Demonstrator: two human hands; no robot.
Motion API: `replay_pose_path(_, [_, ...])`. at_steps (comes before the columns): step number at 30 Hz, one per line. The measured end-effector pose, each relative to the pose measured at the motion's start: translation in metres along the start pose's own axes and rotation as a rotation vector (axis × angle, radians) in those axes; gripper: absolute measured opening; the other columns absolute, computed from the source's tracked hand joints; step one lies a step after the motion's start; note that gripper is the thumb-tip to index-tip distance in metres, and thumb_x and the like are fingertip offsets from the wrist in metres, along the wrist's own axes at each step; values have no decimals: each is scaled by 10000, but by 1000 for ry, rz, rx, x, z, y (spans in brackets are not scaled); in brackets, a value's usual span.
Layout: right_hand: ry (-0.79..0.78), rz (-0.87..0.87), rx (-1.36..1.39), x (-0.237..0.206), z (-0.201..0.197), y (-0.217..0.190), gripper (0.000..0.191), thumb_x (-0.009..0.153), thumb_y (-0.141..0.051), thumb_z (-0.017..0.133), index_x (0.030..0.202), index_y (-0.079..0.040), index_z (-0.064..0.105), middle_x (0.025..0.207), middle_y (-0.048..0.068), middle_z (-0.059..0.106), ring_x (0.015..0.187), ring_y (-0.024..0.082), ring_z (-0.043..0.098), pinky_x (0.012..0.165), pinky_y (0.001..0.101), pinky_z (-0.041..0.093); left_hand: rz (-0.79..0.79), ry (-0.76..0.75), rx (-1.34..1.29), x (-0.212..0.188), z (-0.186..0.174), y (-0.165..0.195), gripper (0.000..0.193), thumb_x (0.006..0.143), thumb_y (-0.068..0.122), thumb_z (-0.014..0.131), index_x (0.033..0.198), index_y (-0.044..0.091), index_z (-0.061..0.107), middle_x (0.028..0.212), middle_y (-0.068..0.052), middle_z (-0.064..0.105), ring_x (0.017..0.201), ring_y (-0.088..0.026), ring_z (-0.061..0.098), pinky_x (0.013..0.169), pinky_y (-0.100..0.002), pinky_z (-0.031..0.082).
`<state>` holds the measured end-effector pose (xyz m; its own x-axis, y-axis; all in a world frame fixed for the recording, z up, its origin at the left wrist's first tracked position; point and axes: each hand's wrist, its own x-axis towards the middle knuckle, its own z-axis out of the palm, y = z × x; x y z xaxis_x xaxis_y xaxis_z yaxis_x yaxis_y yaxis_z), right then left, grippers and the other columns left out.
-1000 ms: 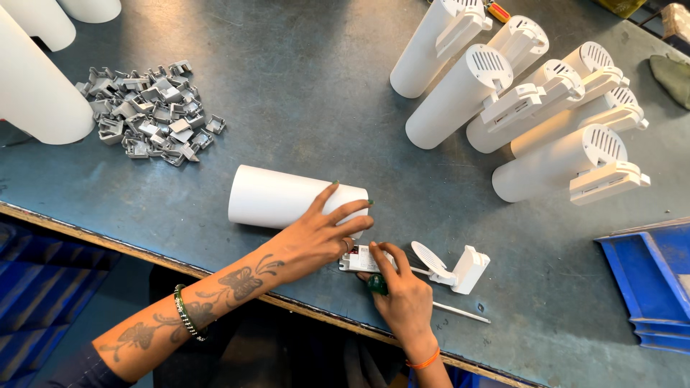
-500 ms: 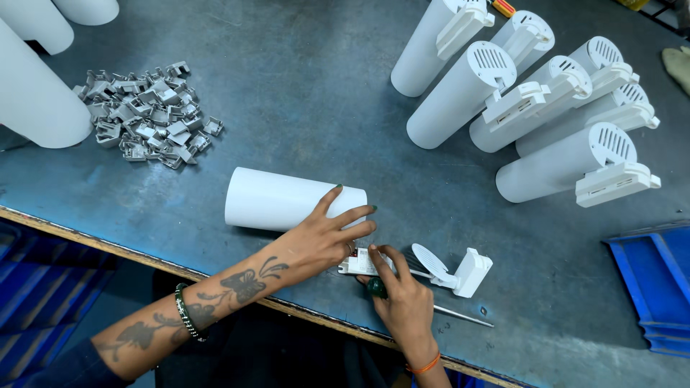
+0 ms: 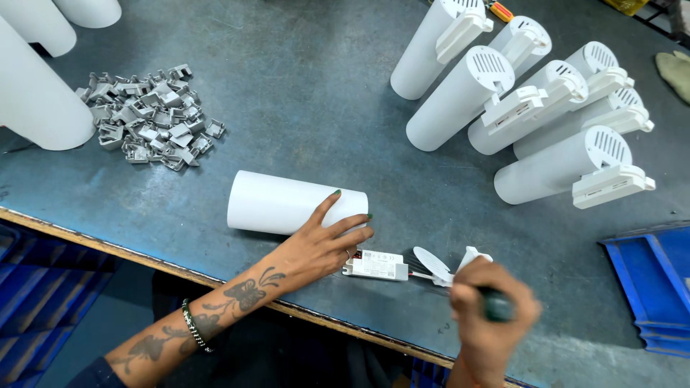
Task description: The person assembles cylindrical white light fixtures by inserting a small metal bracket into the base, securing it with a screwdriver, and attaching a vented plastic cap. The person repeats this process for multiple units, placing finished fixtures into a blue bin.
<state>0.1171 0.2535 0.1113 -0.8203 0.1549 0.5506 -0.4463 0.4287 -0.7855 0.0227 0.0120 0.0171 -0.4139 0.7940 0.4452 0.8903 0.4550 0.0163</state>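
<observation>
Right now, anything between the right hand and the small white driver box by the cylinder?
Partly. The right hand, gripping a dark tool handle, sits right of the white driver box. A round white end cap lies between them. The left hand rests on the white cylinder, beside the box.

Pile of grey metal clips (image 3: 149, 113) upper left on grey worktable (image 3: 302, 86). Finished white cylinder lamps w/ brackets (image 3: 532, 108) clustered upper right. Blue bin (image 3: 658, 284) at right edge. More white cylinders (image 3: 32, 93) far left.

Bare tabletop (image 3: 302, 93) mid-bench, grey clip pile (image 3: 151, 129) left, white cylinder cluster (image 3: 532, 108) right
</observation>
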Motion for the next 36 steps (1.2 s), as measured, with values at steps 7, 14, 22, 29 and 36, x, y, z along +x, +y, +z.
replay_pose_path(7, [108, 106, 638, 18, 15, -4, 854, 867, -871, 305, 655, -48, 389, 534, 134, 439, 360, 88, 287, 327, 222, 272, -11, -65, 9, 1, -1, 0, 167, 872, 257, 691, 754, 175, 776, 1400, 41, 542, 1433, -212, 359, 1254, -618, 174])
replay_pose_path(14, [103, 154, 610, 26, 29, -14, 823, 896, -811, 266, 614, -45, 374, 499, 149, 417, 327, 92, 259, 307, 239, 260, -24, -32, 0, 2, -1, 1, 172, 868, 270, 686, 749, 185, 778, 1367, 40, 545, 1431, -206, 372, 1268, -597, 179])
replay_pose_path(22, [25, 35, 603, 31, 39, -10, 784, 1049, -724, 316, 629, -65, 372, 525, 119, 432, 348, 69, 251, 311, 205, 267, -23, -6, -9, 3, 3, 1, 148, 845, 263, 696, 776, 166, 784, 1358, 40, 544, 1428, -202, 374, 1267, -594, 184])
replay_pose_path(29, [17, 54, 595, 33, 44, -9, 772, 1055, -724, 321, 645, -72, 371, 527, 112, 425, 349, 66, 244, 319, 202, 265, -14, 82, -8, 3, 7, 0, 124, 870, 258, 702, 867, 169, 789, 1338, 48, 544, 1426, -186, 382, 1287, -589, 191])
replay_pose_path(36, [-9, 59, 632, 34, 45, -5, 758, 1076, -699, 327, 652, -72, 375, 550, 118, 438, 363, 70, 252, 333, 205, 275, -12, 62, 10, 3, 9, 0, 137, 851, 250, 702, 860, 137, 779, 1326, 35, 546, 1416, -187, 393, 1268, -593, 199])
